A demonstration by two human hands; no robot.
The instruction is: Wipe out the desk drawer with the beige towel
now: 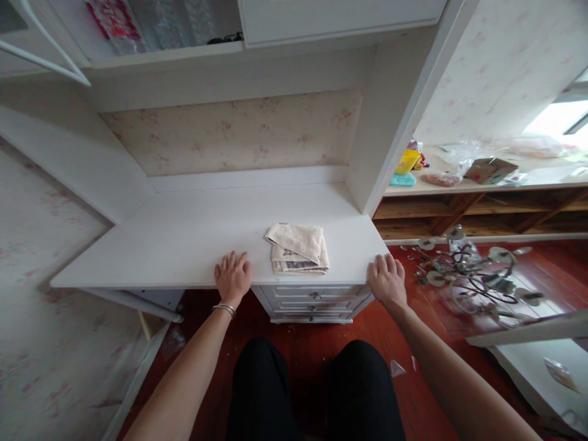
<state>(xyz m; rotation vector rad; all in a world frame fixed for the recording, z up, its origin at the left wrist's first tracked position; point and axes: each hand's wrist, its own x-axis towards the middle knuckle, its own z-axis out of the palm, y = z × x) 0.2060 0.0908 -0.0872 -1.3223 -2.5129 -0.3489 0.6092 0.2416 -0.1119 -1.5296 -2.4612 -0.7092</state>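
Beside a floral-papered wall (32, 306), a white desk (184, 226) spans the space before a seated person, whose left hand (233, 278), a bracelet (224, 310) at its wrist, rests palm down on the desk's front edge, fingers loosely spread and holding nothing visible. Just to the right of that hand, apart from it, a folded beige cloth (298, 245) with dark printing lies flat on the desktop near the front edge, above a set of white drawers (315, 306). The cloth sits between the two hands, nearer the left; its longer side appears to run roughly along the desk's edge, though the steep view leaves that uncertain. Farther right, the right hand (386, 278) rests over the desk's front right corner with fingers together; its underside is hidden, so whether it grips the edge cannot be told. Beyond, a yellow container (408, 162) and a cardboard box (490, 170) stand on a low wooden shelf unit (413, 210), with a light fixture (493, 282) of curved arms on the red floor (445, 380).
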